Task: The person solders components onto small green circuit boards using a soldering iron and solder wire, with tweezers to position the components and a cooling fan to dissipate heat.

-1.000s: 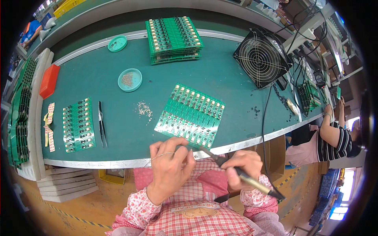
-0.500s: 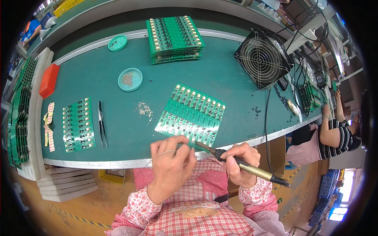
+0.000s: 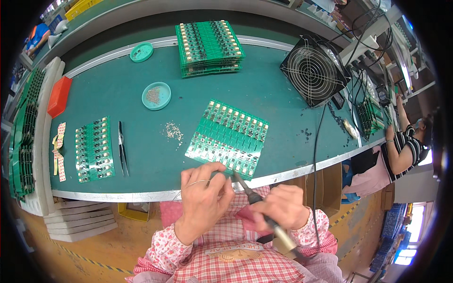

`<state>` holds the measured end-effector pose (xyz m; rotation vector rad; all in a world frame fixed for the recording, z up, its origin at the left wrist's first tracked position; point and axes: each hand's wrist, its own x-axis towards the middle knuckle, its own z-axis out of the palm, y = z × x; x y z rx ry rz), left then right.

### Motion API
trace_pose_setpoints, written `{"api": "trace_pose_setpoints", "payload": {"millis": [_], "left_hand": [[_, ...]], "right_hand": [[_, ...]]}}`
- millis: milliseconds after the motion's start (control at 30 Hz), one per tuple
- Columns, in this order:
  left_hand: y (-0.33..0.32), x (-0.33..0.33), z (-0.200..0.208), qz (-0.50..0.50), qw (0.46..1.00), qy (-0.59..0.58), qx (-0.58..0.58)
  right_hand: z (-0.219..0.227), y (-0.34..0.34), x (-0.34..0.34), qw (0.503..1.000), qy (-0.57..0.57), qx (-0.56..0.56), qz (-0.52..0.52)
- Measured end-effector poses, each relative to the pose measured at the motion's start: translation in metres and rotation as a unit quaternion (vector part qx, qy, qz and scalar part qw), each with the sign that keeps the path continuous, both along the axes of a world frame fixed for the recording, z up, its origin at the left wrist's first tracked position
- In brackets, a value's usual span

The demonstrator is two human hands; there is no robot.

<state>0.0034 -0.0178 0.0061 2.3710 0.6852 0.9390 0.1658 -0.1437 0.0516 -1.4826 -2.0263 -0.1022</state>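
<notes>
A green circuit board (image 3: 230, 134) with rows of small parts lies tilted in front of me, near the table's front edge. My right hand (image 3: 284, 206), blurred by motion, is closed around a soldering iron (image 3: 255, 197). The iron's tip meets the board's near edge. At that same edge my left hand (image 3: 204, 195) is closed, thumb and fingers pinched on a thin solder wire (image 3: 200, 181) that loops over the fingers. The pinch itself is partly hidden. Left of the board lies a heap of tiny pale components (image 3: 172, 130).
Tweezers (image 3: 122, 150) and a smaller circuit board (image 3: 94, 150) lie left. Two turquoise dishes stand behind, the nearer dish (image 3: 163, 102) holding small parts. Stacked boards (image 3: 211, 70) stand at the back. A black fan (image 3: 311, 70) stands right, beside a hanging cable (image 3: 316, 160). A co-worker (image 3: 401, 151) sits far right.
My right hand has turned the soldering iron steeper, its rear end swinging down toward me. The iron's tip has shifted slightly left. My left hand has barely moved.
</notes>
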Motion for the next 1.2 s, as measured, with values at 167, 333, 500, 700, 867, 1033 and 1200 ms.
{"api": "trace_pose_setpoints", "payload": {"millis": [167, 333, 500, 700, 867, 1033, 1200], "left_hand": [[0.002, 0.001, 0.001, -0.001, 1.0, -0.011, -0.013], [0.002, 0.003, 0.002, -0.003, 1.0, -0.007, -0.02], [0.003, 0.004, 0.002, -0.001, 1.0, -0.002, -0.021], [0.003, 0.007, 0.002, 0.003, 1.0, 0.0, -0.014], [0.003, 0.01, 0.002, 0.015, 1.0, 0.014, -0.005], [0.004, 0.008, 0.001, 0.007, 1.0, 0.009, -0.005], [0.004, 0.003, -0.001, -0.01, 1.0, -0.008, -0.01]], "right_hand": [[0.006, -0.006, 0.003, 0.895, 0.407, -0.042, -0.177], [0.004, 0.008, 0.011, 0.825, 0.525, -0.081, -0.195], [0.006, 0.016, 0.01, 0.827, 0.515, -0.099, -0.201], [0.007, 0.019, 0.012, 0.842, 0.492, -0.115, -0.189], [0.007, 0.017, 0.014, 0.865, 0.455, -0.12, -0.176], [0.004, 0.013, 0.011, 0.902, 0.386, -0.092, -0.173], [0.008, -0.002, 0.007, 0.878, 0.415, -0.052, -0.232]]}}
